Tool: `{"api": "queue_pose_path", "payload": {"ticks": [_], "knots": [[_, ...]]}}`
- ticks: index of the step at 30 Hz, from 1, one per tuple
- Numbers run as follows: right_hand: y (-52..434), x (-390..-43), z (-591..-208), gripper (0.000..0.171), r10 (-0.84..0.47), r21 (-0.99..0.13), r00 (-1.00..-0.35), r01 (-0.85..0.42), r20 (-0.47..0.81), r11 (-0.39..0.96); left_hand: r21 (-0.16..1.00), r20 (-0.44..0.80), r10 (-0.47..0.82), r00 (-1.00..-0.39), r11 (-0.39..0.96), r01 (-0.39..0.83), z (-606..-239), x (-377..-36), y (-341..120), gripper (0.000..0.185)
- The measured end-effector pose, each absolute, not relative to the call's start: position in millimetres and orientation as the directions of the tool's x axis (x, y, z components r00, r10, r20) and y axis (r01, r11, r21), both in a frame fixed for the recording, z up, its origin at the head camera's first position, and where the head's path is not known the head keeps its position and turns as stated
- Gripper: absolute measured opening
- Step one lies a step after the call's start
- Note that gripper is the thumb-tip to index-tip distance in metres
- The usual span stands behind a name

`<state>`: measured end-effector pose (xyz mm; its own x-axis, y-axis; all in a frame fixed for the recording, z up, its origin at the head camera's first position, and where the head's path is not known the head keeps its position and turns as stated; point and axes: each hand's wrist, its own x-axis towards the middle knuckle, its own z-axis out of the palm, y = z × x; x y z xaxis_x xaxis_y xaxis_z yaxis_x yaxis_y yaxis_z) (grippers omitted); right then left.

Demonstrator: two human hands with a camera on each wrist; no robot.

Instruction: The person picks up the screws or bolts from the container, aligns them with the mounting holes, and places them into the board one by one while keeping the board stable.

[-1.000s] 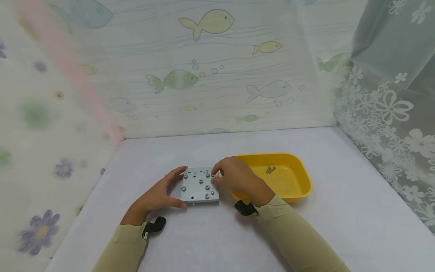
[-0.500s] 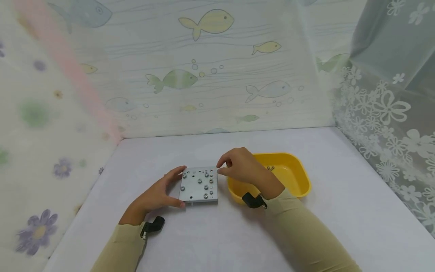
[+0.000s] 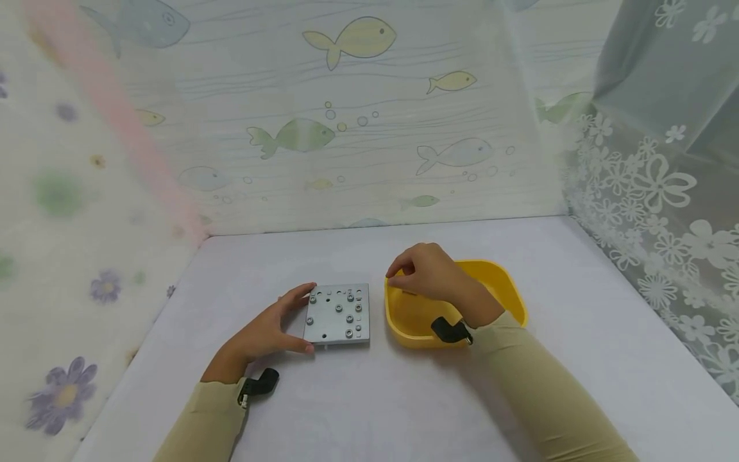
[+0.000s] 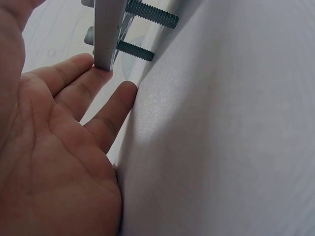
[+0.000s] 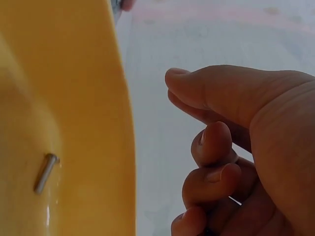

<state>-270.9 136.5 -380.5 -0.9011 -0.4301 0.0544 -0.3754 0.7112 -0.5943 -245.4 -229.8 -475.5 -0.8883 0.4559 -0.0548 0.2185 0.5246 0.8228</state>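
Note:
My left hand holds a square silver metal plate by its left side, thumb at the front edge and fingers at the back left corner. Several socket head bolts stand in the plate among open holes. Threaded bolt shanks stick out below the plate in the left wrist view. Over the left part of a yellow tray hovers my right hand, its fingers loosely bent, with nothing visible between thumb and forefinger. One small bolt lies on the tray floor in the right wrist view; from the head my right arm hides it.
The tray stands on the white cloth just right of the plate, a narrow gap between them. A fish-print curtain closes off the back. Flowered sheets hang on both sides.
My right hand has drawn back from the plate's right edge, moving right over the tray. A bolt head formerly under its fingers now shows in the plate. My left hand stays put.

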Motion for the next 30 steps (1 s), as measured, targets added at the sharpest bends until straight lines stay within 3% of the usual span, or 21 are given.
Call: {"api": "queue_pose_path", "payload": {"ticks": [16,30], "knots": [[186,-286,-382,0.017,-0.447,-0.584,-0.893,-0.343,-0.040,0.736,0.833,-0.041,0.466,-0.884,0.505,0.227,-474,-246,-230,0.127],[222,-287,-387,0.022,-0.351,-0.585,-0.919,-0.188,-0.178,0.789,0.836,-0.048,0.460,-0.887,0.504,0.216,-474,-245,-228,0.128]]}}
